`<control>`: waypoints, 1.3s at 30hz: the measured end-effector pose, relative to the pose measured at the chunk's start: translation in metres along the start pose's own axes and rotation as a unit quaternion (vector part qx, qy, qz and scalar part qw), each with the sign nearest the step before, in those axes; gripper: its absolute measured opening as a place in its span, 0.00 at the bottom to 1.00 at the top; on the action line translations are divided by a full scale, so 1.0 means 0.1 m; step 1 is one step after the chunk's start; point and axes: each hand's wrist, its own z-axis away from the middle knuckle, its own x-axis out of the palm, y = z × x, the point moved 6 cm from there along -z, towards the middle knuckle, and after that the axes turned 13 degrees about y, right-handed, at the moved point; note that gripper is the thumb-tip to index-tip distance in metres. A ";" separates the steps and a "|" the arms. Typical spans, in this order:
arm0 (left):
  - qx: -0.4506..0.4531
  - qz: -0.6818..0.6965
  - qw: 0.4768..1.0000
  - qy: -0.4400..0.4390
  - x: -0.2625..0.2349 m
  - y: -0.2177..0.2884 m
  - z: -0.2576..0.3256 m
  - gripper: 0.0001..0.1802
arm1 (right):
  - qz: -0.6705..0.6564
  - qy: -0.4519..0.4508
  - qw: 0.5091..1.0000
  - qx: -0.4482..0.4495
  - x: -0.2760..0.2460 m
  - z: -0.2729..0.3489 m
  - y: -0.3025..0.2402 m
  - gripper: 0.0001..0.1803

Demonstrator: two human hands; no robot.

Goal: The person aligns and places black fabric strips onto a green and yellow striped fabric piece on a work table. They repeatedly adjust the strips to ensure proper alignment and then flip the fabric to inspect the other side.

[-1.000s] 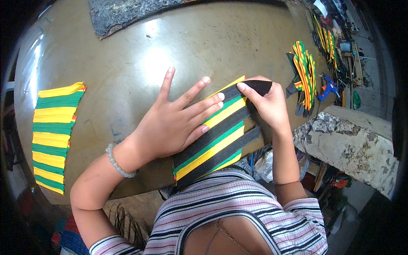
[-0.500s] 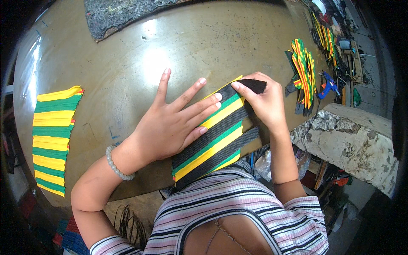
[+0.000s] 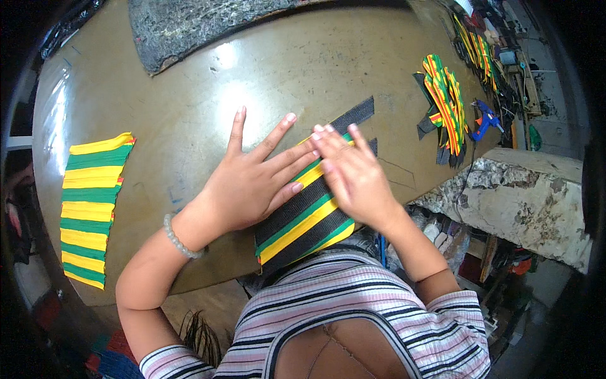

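Note:
A panel of yellow and green fabric strips [image 3: 297, 239], crossed lengthwise by black webbing straps [image 3: 357, 115], lies slantwise on the table close to my body. My left hand [image 3: 249, 174] is spread over its upper left edge, thumb and fingers apart. Flat on the panel's right part is my right hand [image 3: 355, 180], its fingers stretched out and their tips close to those of the left. Ends of two black straps stick out beyond the right hand. Part of the strips is hidden under both hands.
A similar yellow and green panel [image 3: 95, 211] lies at the left. Bundled red, yellow and green straps [image 3: 446, 107] and a blue glue gun [image 3: 486, 120] rest at the right. A grey slab [image 3: 196, 28] lies at the far edge. A chipped, pale block [image 3: 511, 202] stands at the right.
My right hand has let go of the top black strap's end, which now lies straight, and has moved left, flat onto the panel. My left hand stays spread on it.

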 end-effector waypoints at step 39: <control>-0.005 -0.005 1.000 0.013 0.00 -0.01 0.00 0.27 | -0.067 0.205 0.955 0.204 -0.16 -0.10 0.82 0.07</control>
